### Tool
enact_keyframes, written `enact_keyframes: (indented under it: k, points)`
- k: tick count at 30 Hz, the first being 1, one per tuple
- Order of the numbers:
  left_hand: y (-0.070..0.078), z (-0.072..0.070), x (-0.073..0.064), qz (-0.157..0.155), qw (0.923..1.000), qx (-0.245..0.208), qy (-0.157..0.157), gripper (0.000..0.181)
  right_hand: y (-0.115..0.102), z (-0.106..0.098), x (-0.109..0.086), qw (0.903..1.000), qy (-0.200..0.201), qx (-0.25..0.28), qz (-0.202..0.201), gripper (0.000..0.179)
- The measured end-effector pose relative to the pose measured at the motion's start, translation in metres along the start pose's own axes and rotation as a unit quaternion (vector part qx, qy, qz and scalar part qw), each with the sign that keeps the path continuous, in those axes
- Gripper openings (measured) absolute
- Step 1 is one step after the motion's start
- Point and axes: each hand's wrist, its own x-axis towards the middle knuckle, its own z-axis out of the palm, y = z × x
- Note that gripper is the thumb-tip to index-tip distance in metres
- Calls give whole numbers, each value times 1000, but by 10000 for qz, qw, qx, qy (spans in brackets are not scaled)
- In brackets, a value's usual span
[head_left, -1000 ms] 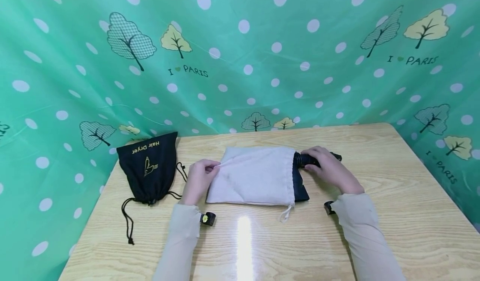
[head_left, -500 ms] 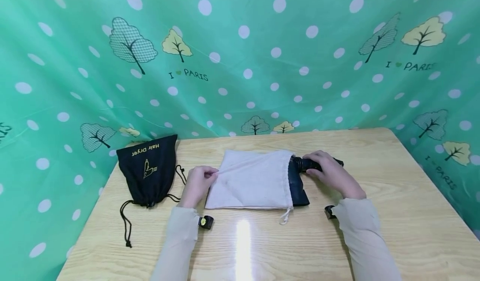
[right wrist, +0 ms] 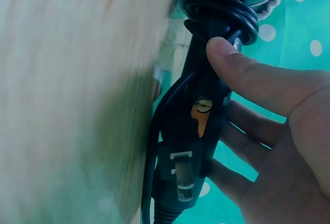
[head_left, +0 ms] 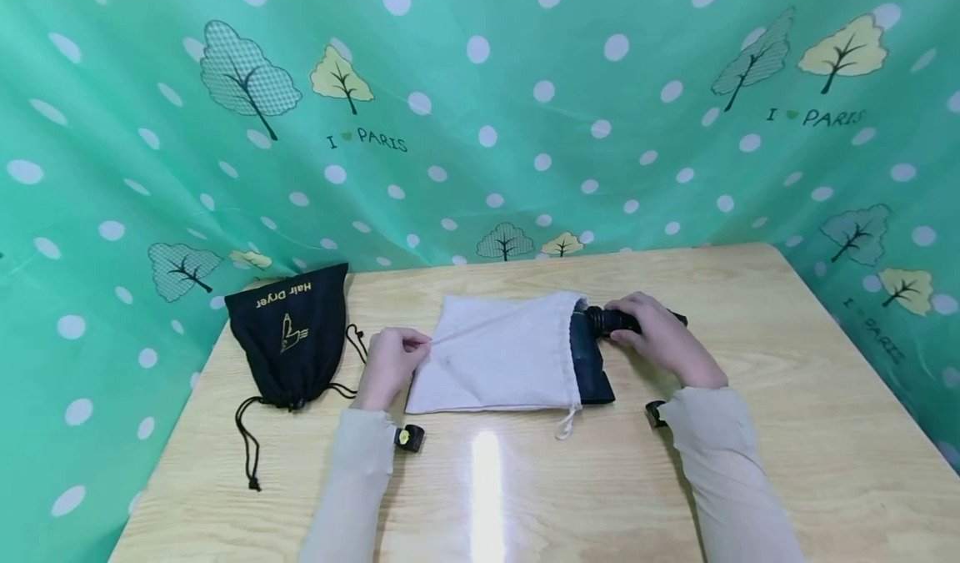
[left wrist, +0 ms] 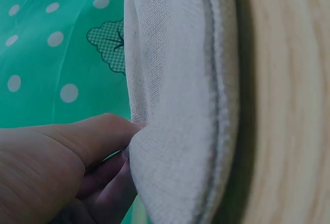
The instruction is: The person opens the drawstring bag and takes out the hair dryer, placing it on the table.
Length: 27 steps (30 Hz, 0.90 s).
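A pale cloth drawstring bag [head_left: 495, 354] lies flat at the middle of the table, its mouth facing right. Out of the mouth sticks part of a black hair dryer [head_left: 589, 359]; the rest is hidden inside. My left hand [head_left: 392, 364] pinches the bag's closed left end between thumb and fingers, lifting a fold, as the left wrist view shows on the cloth [left wrist: 178, 126]. On the right, my right hand [head_left: 663, 342] grips the dryer's handle [right wrist: 206, 87]. A black cord [right wrist: 219, 10] is coiled round the handle near the dryer's body, and a slide switch [right wrist: 183, 175] shows lower down.
A black drawstring pouch [head_left: 292, 338] printed "Hair Dryer" lies at the table's left, with its cords [head_left: 251, 446] trailing towards the front. Behind the wooden table [head_left: 585, 496] hangs a green dotted curtain [head_left: 450, 129].
The bag's mouth has slid slightly left along the hair dryer, so more of the dryer's body shows. Both hands keep their holds. The head view has shifted a little.
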Motion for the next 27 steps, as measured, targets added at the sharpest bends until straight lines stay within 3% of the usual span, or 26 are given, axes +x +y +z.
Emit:
enact_keyframes:
  k: [4, 12, 18, 22, 27]
  points:
    - [-1, -3, 2, -39, 9999, 66, 122, 8, -4, 2, 5, 10000, 16, 6, 49, 41]
    - [2, -1, -2, -44, 9993, 373, -70, 12, -14, 8, 8, 9985, 41, -474, -278, 48]
    - [14, 3, -4, 512, 9961, 724, -27, 24, -18, 9, 8, 9975, 99, -629, -299, 55]
    - [20, 10, -2, 867, 9942, 573, -294, 36, -16, 9, 8, 9977, 69, -628, -230, 54]
    - [23, 17, -3, 936, 9917, 464, -744, 42, -13, 9, 9, 9978, 114, -627, -182, 52]
